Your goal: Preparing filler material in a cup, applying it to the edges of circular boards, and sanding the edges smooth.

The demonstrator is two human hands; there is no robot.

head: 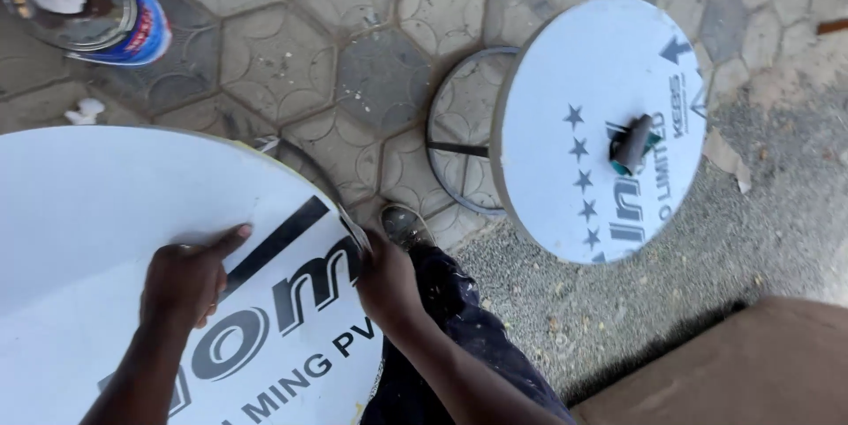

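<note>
Your left hand (185,279) lies flat and open on the big white disc (106,239) at 7 o'clock, pinning it steady. Your right hand (387,284) pinches the disc's edge in its grip, probably a film peeling there; the fingertips are hidden. A second disc (565,80) stands at 2 o'clock with a small roll (632,144) on it. The tin (97,5) at 11 o'clock is cut off.

My white round board (106,239) runs off the frame's left and bottom edges; my right hand's (387,279) fingertips hide under its rim.
</note>
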